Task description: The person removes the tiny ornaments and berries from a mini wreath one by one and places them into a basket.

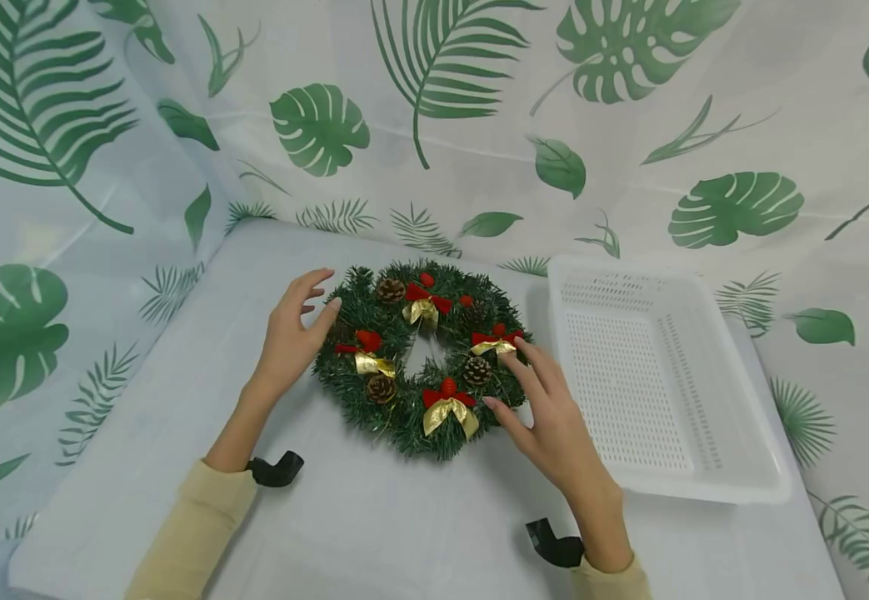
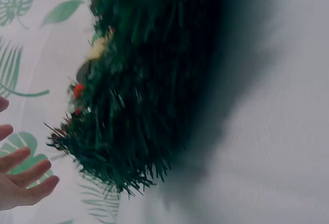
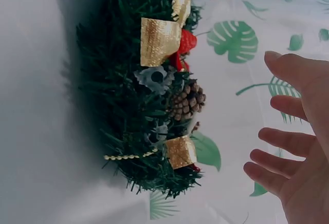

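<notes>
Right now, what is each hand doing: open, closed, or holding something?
Left hand: open, fingers spread at the wreath's left edge, gripping nothing.
Right hand: open, fingers straight over the wreath's right side, gripping nothing.

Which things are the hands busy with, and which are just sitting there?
Busy with:
wreath, flat on the table
left hand, open at its left edge
right hand, open at its right edge

Just sitting there:
white basket, to the right
leaf-print cloth behind

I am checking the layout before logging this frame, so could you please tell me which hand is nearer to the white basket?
Right. The right hand lies at the wreath's right edge, beside the white basket; the left hand is at the wreath's far, left side.
</notes>
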### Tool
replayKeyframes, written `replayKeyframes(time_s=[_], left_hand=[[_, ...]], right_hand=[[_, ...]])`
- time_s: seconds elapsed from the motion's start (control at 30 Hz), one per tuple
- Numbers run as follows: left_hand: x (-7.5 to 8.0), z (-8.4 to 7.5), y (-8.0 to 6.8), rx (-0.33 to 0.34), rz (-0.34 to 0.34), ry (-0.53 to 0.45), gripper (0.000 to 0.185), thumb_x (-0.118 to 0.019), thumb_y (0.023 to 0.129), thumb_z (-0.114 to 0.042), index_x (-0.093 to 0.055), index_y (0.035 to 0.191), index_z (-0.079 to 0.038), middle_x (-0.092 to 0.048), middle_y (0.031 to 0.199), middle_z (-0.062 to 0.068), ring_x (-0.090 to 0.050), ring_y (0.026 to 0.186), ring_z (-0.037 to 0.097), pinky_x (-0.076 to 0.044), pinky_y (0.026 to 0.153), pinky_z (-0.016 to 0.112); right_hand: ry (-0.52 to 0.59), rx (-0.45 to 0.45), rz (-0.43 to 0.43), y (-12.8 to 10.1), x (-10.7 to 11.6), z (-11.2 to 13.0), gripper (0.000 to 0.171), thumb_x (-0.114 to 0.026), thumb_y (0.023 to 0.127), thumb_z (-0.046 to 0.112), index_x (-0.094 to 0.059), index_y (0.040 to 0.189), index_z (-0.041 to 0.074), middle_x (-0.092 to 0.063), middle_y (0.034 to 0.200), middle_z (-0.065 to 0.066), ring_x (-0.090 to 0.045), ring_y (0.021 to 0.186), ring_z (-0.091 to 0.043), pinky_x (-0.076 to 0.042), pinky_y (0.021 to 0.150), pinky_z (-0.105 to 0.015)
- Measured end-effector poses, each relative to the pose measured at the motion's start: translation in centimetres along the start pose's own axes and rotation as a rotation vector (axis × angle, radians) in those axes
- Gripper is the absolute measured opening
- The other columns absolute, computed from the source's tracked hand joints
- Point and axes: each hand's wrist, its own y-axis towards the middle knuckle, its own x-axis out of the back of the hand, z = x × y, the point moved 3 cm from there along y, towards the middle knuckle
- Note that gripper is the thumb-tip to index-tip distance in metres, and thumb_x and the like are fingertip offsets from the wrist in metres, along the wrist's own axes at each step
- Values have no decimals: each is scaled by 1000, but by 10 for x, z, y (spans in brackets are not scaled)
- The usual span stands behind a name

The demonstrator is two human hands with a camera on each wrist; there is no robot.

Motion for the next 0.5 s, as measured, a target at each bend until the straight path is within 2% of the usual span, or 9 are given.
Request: replayKeyframes(time_s=[0.23, 0.37, 0.5], left_hand=[[0, 16, 13, 95, -9, -18, 47, -59, 106, -24, -50, 151, -13, -47, 154, 15, -54, 130, 40, -46, 105, 56], [-1, 27, 18, 140, 0, 13, 48, -60, 106, -22, -51, 151, -10, -46, 152, 19, -55, 127, 43, -47, 103, 57], [-2, 40, 21, 188, 51, 8, 50, -62, 105, -25, -50, 152, -12, -46, 152, 20, -55, 127, 43, -48, 103, 57]], right_hand=[[12, 1, -5, -1, -2, 2, 63, -54, 104, 49, -57, 142, -1, -49, 151, -24, -48, 139, -43, -45, 105, -60], [22, -2, 4, -2, -4, 2, 61, -57, 104, 47, -56, 143, 0, -50, 151, -22, -49, 139, -41, -45, 111, -49], [23, 16, 3, -2, -6, 2, 59, -62, 103, 42, -56, 144, -1, -50, 152, -21, -50, 138, -39, -42, 113, -41]])
